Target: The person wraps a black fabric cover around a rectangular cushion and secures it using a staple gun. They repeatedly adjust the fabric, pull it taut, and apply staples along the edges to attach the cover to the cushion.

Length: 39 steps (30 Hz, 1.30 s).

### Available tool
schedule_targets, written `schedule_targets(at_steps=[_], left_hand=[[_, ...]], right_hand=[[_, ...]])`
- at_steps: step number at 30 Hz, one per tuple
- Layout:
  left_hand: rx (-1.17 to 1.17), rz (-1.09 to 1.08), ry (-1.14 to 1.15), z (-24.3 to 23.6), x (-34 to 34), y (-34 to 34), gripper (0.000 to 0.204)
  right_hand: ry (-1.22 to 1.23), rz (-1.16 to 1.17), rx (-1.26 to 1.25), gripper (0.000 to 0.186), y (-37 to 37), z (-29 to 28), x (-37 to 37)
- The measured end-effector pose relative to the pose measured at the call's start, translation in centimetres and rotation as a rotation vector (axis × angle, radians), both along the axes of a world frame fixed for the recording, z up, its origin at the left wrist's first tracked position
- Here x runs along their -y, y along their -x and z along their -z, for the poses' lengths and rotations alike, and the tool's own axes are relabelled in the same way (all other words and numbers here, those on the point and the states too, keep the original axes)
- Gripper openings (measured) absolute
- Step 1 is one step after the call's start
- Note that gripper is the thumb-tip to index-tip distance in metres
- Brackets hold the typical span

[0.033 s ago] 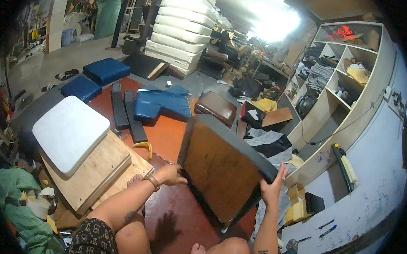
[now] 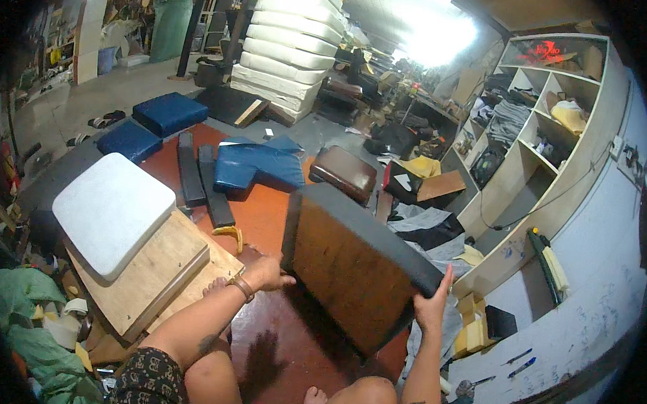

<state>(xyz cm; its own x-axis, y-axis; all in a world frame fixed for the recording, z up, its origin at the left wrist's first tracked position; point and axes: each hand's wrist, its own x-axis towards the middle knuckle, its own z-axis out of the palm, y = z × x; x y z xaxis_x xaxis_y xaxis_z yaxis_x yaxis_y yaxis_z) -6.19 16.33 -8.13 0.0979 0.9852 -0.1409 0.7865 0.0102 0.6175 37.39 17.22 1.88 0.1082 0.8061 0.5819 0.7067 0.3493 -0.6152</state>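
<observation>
While the left hand [image 2: 268, 273] clasps the lower left edge of the dark seat cushion [image 2: 349, 264] and the right hand [image 2: 429, 306] clamps its right corner, the cushion stands tilted above the red floor [image 2: 265, 207], wooden underside toward the person. They seem to be turning it for inspection; next needs a steady two-handed rotation. Beyond lie blue cushions [image 2: 256, 166] and stacked foam [image 2: 287, 45].

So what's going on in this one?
A seated person holds a dark-covered seat cushion tilted on edge, its wooden underside facing them. The left hand grips its left edge, the right hand its right corner. A white foam pad lies on plywood boards to the left; blue cushions lie beyond.
</observation>
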Motion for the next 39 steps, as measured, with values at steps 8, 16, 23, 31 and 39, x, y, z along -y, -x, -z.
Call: schedule_targets(at_steps=[8, 16, 23, 31, 39], left_hand=[[0.008, -0.291, -0.452, -0.6, 0.7, 2.2, 0.117], [0.243, -0.086, -0.406, -3.4, 1.4, -0.5, 0.117], [0.068, -0.021, -0.448, -15.8, 7.2, -9.7, 0.091], [-0.126, 0.061, -0.259, -14.9, 9.3, -3.1, 0.076], [-0.439, 0.306, -0.376, -14.1, 16.3, -9.4, 0.088]], right_hand=[[0.217, -0.116, -0.122, 0.128, -2.6, 5.2, 12.6], [0.21, -0.024, -0.268, 0.127, -5.6, 12.2, 16.2], [0.036, 0.013, -0.509, 0.099, -15.1, 11.6, 13.6], [0.324, 0.066, -0.213, 0.093, -11.9, 6.8, 16.6], [0.503, 0.026, -0.101, 0.116, -8.6, 4.6, 23.7]])
